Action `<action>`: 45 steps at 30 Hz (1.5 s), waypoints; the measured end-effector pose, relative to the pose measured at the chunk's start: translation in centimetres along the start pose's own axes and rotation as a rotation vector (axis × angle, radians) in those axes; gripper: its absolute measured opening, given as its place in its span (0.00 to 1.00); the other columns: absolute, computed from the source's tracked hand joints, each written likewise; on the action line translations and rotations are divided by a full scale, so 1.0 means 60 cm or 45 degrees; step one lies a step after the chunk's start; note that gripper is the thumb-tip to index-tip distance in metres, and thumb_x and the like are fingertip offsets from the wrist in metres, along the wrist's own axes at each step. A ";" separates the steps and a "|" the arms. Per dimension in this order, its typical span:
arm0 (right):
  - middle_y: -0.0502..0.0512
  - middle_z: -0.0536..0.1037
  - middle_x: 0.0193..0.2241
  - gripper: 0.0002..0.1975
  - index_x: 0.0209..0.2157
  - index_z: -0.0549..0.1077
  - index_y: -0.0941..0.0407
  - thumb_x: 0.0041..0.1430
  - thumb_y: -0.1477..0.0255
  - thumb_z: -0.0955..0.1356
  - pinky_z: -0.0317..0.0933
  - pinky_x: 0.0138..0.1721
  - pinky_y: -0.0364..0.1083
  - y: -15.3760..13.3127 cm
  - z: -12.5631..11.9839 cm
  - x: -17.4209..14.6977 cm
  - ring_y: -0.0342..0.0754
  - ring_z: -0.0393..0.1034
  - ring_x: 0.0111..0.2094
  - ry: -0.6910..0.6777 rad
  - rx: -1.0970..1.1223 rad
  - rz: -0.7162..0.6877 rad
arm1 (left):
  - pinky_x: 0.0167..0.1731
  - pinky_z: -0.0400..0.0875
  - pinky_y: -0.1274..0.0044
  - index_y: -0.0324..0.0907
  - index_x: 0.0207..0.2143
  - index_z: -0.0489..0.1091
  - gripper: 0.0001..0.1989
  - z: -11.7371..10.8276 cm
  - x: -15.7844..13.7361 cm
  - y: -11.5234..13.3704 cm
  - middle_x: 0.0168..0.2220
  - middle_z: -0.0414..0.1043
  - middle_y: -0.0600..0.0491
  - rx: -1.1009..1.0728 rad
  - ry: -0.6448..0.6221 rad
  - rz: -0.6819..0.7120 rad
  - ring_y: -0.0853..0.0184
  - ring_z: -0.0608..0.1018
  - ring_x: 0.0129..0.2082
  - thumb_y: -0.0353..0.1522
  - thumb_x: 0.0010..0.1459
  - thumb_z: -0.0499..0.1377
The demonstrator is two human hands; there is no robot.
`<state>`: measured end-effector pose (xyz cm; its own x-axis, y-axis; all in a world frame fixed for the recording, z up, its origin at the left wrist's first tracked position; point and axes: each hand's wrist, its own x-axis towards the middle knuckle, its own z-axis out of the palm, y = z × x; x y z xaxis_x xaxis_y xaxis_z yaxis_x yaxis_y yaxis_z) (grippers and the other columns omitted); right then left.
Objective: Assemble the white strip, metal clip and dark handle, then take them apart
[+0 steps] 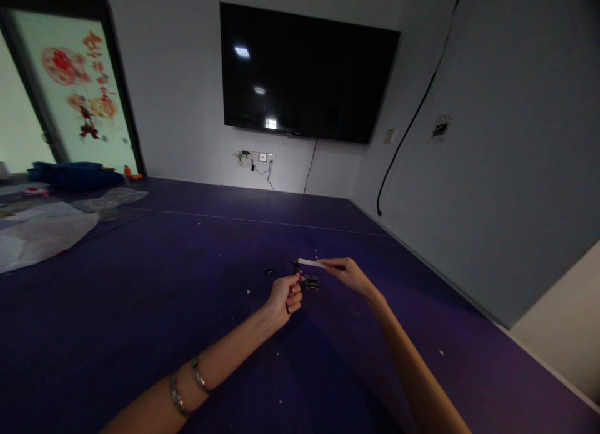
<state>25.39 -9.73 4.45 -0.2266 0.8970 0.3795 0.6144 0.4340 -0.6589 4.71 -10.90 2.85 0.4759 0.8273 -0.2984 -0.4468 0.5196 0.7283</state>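
My left hand is closed, its thumb and finger pinching a small dark piece that stands up above them; its kind is too small to make out. From the right, my right hand grips a slim white stick by one end. The stick's far tip meets or nearly meets the top of the dark piece. Just right of my left fingers, a small dark block with lighter markings lies on the purple surface. Another small black piece lies to the left.
White crumbs dot the purple surface. Clear plastic and white sheets lie at the left, with a blue bundle behind. A television hangs on the far wall. A black cable dangles along the right wall.
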 end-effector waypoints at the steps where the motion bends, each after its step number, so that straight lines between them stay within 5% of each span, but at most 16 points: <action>1: 0.52 0.77 0.42 0.14 0.42 0.75 0.52 0.54 0.68 0.64 0.61 0.48 0.50 0.001 0.000 0.000 0.51 0.71 0.44 0.002 -0.012 0.003 | 0.10 0.35 0.82 0.37 0.28 0.60 0.09 0.001 -0.001 0.000 0.13 0.48 0.64 0.011 -0.005 0.006 0.82 0.48 0.07 0.30 0.61 0.47; 15: 0.53 0.77 0.42 0.15 0.43 0.75 0.52 0.55 0.68 0.63 0.61 0.48 0.51 -0.008 0.002 -0.001 0.51 0.71 0.44 0.089 0.034 0.014 | 0.09 0.35 0.82 0.38 0.27 0.61 0.08 0.006 -0.006 0.000 0.14 0.50 0.64 0.041 -0.033 0.065 0.82 0.48 0.07 0.30 0.59 0.49; 20: 0.52 0.77 0.42 0.15 0.43 0.74 0.53 0.55 0.68 0.64 0.62 0.47 0.50 -0.021 0.006 0.001 0.51 0.71 0.44 -0.022 0.092 -0.013 | 0.10 0.35 0.82 0.38 0.27 0.61 0.09 0.009 -0.007 -0.002 0.13 0.49 0.64 0.070 -0.007 0.077 0.82 0.47 0.07 0.31 0.59 0.49; 25: 0.52 0.76 0.43 0.14 0.43 0.74 0.51 0.55 0.68 0.64 0.60 0.49 0.51 -0.024 0.005 0.004 0.51 0.70 0.45 0.108 0.021 -0.004 | 0.10 0.35 0.83 0.39 0.27 0.61 0.08 0.009 -0.005 -0.007 0.13 0.50 0.64 0.108 -0.015 0.130 0.82 0.48 0.07 0.33 0.57 0.52; 29: 0.51 0.76 0.43 0.14 0.43 0.74 0.52 0.55 0.68 0.64 0.61 0.48 0.50 -0.027 0.007 0.005 0.50 0.70 0.45 0.000 0.087 -0.020 | 0.10 0.35 0.83 0.39 0.27 0.61 0.08 0.008 -0.004 -0.012 0.13 0.50 0.65 0.130 -0.004 0.153 0.82 0.48 0.07 0.34 0.56 0.54; 35: 0.52 0.76 0.43 0.14 0.43 0.74 0.51 0.56 0.67 0.64 0.60 0.49 0.52 -0.022 0.005 0.004 0.52 0.70 0.46 0.105 -0.017 0.022 | 0.09 0.35 0.83 0.39 0.26 0.60 0.08 0.009 -0.004 -0.012 0.13 0.49 0.64 0.146 0.006 0.159 0.82 0.48 0.07 0.32 0.58 0.51; 45: 0.53 0.76 0.43 0.16 0.44 0.74 0.54 0.54 0.67 0.64 0.60 0.48 0.50 -0.029 -0.001 0.001 0.51 0.70 0.45 0.006 0.145 0.002 | 0.08 0.37 0.84 0.39 0.26 0.61 0.08 0.008 -0.004 0.003 0.13 0.50 0.64 0.175 -0.056 0.257 0.82 0.48 0.07 0.33 0.56 0.53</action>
<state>24.35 -10.44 5.64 -0.2215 0.8975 0.3813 0.5249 0.4393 -0.7291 4.89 -11.10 3.35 0.4214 0.8998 -0.1132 -0.4304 0.3083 0.8483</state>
